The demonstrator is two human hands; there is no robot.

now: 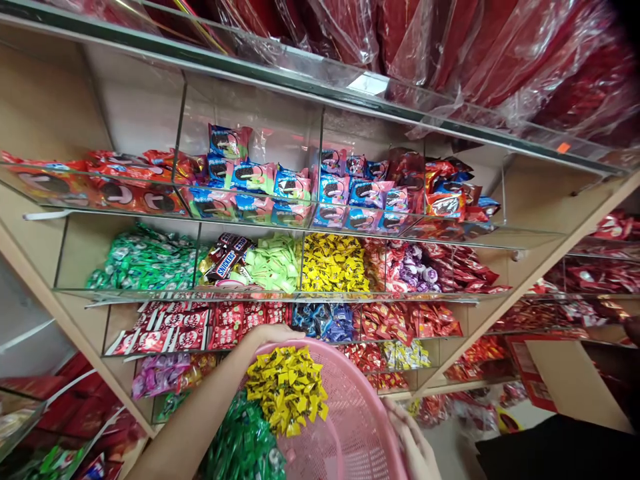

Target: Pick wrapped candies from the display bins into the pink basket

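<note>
A pink perforated basket [350, 393] is held up before the shelves, tilted, with yellow-wrapped candies [287, 390] and green-wrapped candies [243, 440] inside. My left hand [280, 333] is at the basket's far rim, its fingers mostly hidden behind the rim. Along the right side, my right hand [411, 440] grips the rim from outside. Behind the basket, the middle shelf holds a pile of similar yellow candies [335, 263] and, at its left, green candies [150, 260].
Glass dividers and shelf edges [250, 295] run close above the basket. Blue and pink cookie packs [250, 177] fill an upper shelf. Plastic-wrapped red packages [450, 47] lie on top. An open cardboard box [575, 380] stands at right.
</note>
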